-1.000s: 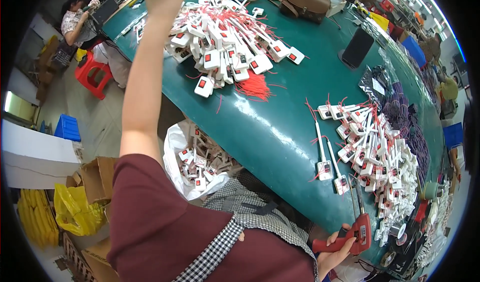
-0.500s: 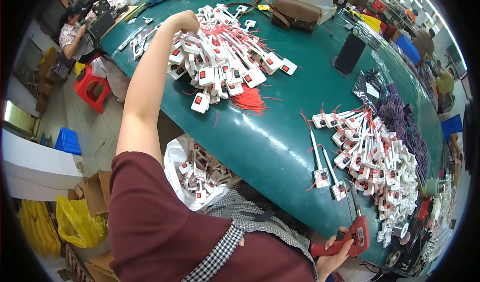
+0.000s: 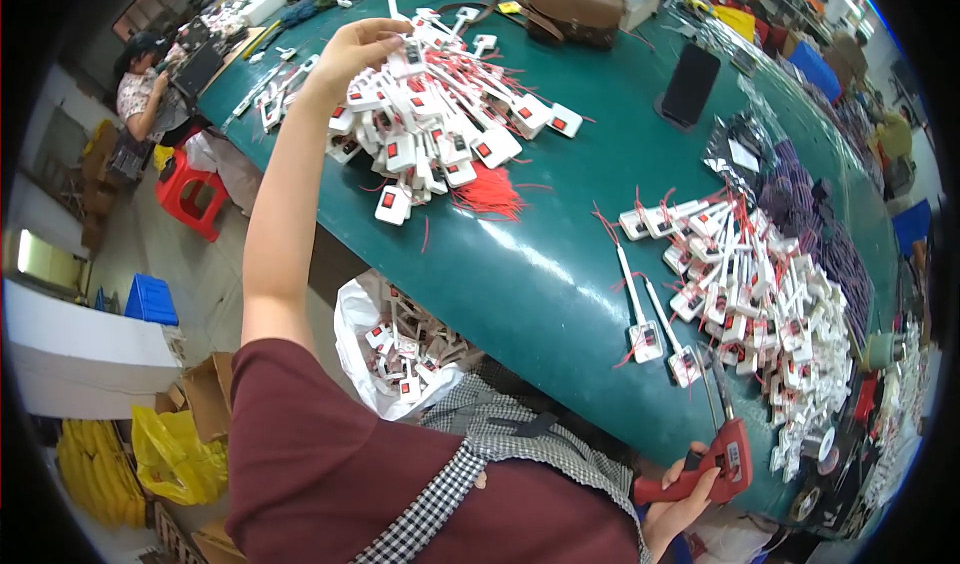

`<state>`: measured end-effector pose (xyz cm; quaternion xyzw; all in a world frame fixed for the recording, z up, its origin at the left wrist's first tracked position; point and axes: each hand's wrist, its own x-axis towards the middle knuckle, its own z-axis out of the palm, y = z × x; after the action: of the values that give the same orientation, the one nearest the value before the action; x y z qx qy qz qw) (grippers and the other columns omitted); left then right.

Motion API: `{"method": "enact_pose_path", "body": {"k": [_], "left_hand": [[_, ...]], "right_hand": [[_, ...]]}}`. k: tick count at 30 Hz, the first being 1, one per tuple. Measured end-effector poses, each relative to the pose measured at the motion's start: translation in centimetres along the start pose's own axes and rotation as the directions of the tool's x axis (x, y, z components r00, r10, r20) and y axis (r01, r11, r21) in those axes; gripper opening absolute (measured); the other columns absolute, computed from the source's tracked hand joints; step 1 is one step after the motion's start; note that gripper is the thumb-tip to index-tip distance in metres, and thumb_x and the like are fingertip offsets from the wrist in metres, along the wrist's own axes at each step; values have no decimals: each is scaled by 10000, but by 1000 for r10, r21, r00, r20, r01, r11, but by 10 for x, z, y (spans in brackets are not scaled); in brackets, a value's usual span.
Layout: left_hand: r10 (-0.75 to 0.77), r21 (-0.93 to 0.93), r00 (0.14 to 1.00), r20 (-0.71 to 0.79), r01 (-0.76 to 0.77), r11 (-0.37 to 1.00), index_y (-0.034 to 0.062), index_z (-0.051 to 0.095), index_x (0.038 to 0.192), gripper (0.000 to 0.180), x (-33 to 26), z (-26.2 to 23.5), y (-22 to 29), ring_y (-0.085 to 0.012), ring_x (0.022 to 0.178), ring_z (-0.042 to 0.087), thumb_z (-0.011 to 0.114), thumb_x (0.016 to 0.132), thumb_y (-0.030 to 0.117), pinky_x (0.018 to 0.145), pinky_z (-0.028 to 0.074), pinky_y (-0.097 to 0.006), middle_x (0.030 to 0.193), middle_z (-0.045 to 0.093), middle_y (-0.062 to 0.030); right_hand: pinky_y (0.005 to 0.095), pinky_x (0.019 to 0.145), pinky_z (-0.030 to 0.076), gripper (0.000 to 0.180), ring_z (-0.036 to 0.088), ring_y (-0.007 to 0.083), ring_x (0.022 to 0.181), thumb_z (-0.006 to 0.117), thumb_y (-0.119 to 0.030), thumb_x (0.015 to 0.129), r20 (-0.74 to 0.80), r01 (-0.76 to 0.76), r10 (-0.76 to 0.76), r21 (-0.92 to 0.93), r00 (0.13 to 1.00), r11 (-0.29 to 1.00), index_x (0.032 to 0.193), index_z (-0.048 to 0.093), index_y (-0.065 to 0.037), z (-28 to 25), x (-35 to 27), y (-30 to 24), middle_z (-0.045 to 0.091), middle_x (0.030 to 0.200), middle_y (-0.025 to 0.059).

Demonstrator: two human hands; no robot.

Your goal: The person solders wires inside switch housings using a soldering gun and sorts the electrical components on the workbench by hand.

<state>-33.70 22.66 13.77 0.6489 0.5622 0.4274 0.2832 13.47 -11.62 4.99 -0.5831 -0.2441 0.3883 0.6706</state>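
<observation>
My left hand [image 3: 362, 52] is stretched out over the far-left pile of white parts [image 3: 430, 124]. Each part has a square head with a red and black centre, a thin stem and red wires. The fingers close on one such white part [image 3: 408, 60], its stem and red wires sticking up past them. Down at the right front, my right hand [image 3: 684, 504] is wrapped round the handle of a red soldering gun [image 3: 728, 460], whose long tip points up the table. Just beyond the tip lie two separate white parts [image 3: 646, 341], side by side.
A second heap of white parts [image 3: 745, 294] covers the right side, next to purple cable bundles [image 3: 800, 194]. Farther back are a phone on a stand [image 3: 690, 84] and a brown bag [image 3: 575, 12]. A white sack of parts [image 3: 365, 309] is below the table edge. Someone sits at far left.
My left hand has lifted slightly out of the far pile, bringing up a white part with its stem raised. My right hand still holds the soldering gun; the whole view has shifted a little.
</observation>
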Motion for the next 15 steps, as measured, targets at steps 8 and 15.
{"method": "enact_pose_path", "body": {"k": [8, 15], "left_hand": [[14, -318, 859, 512, 174, 932, -13, 564, 956, 145, -186, 228, 39, -90, 779, 535, 553, 813, 4, 679, 435, -233, 878, 561, -27], [179, 4, 932, 315, -190, 982, 61, 628, 911, 200, -224, 246, 51, -154, 656, 511, 621, 723, -7, 579, 419, -258, 924, 524, -68]], "right_hand": [[204, 466, 369, 457, 440, 87, 568, 400, -363, 930, 139, 39, -50, 80, 989, 996, 1177, 385, 21, 1, 8, 5, 524, 1038, 128], [203, 460, 371, 508, 450, 104, 568, 436, -334, 920, 123, 75, -86, 92, 989, 993, 1254, 303, 24, -10, 2, 2, 515, 1049, 168]]}}
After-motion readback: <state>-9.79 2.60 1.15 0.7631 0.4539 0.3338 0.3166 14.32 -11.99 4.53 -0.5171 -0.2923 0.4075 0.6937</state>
